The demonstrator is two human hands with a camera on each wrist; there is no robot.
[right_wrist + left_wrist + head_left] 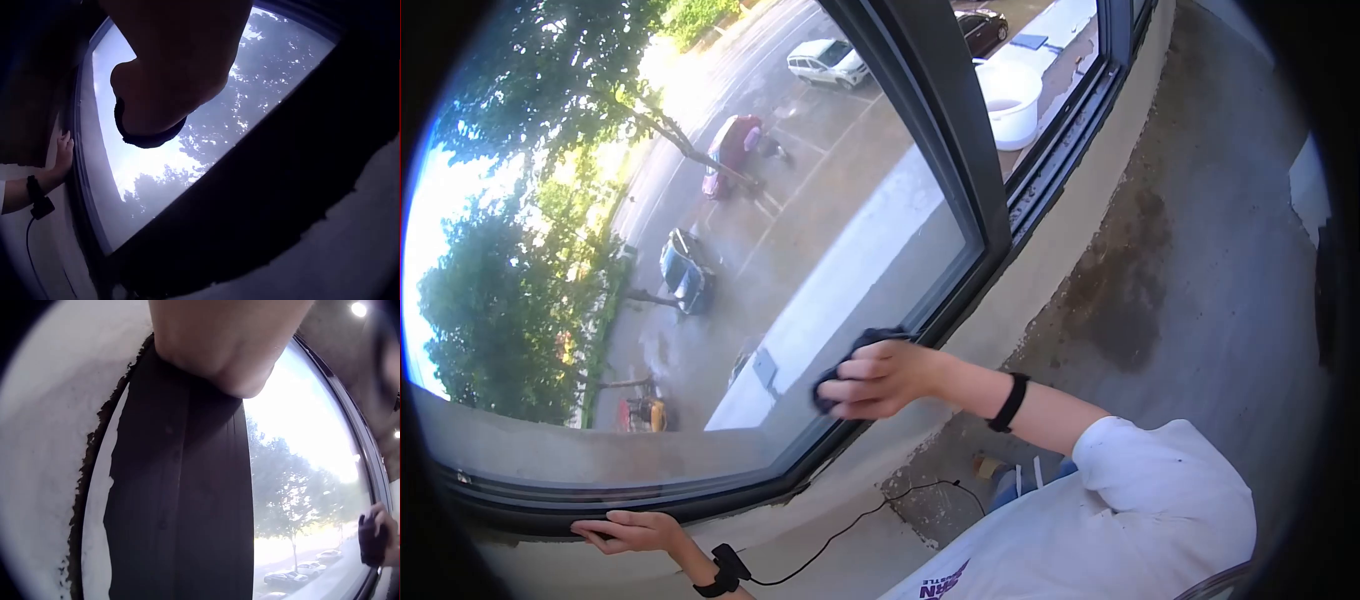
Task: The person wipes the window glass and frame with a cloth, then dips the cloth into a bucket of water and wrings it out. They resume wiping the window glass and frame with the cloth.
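Note:
My right hand grips a bunched dark cloth against the window pane, low down beside the dark frame. In the left wrist view the same dark cloth shows at the far right, under the fingers. The right wrist view has the hand dark against the bright glass, the cloth's edge curving out below it. My left hand rests on the window frame at the lower left, its fingers extended, and holds nothing. Close up, that hand lies over the frame's dark face.
A white bucket stands outside, past the window's open section. Chipped, rough plaster borders the frame. From the left wrist a thin cable runs across below the window. The grey floor has a damp, dark patch.

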